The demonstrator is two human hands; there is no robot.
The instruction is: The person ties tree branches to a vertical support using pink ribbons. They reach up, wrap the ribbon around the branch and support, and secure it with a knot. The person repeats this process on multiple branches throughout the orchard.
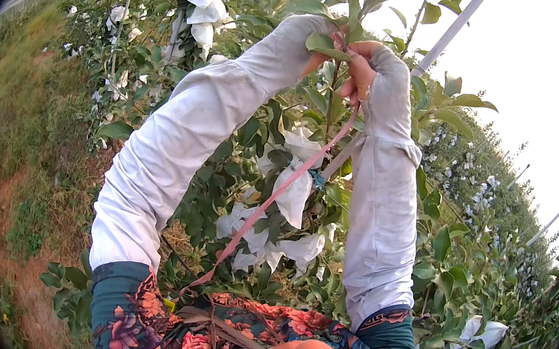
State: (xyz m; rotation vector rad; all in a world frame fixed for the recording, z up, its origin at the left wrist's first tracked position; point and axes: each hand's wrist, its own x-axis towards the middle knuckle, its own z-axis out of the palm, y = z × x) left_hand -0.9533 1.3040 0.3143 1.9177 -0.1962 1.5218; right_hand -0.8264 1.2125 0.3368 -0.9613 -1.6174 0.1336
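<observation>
Both hands are raised at an upright leafy shoot (332,94) of a fruit tree, near the top of the view. My left hand (323,49) is at the stem, its fingers partly hidden by leaves, so its grip does not show. Beside it, on the right of the stem, my right hand (360,69) has curled fingers, with a pink ribbon-like strip (277,190) running from it down to my waist. The fingers pinch at the stem and strip. Light grey sleeve covers reach over the backs of both hands. White bags (295,192) hang on the branches below.
A grey pole (451,31) slants up behind my right hand, with blue-green twine (317,179) tied lower down. More white bags (201,2) hang on the tree at upper left. Rows of bagged trees stretch away at right. Grass and a bare dirt strip (26,279) lie at left.
</observation>
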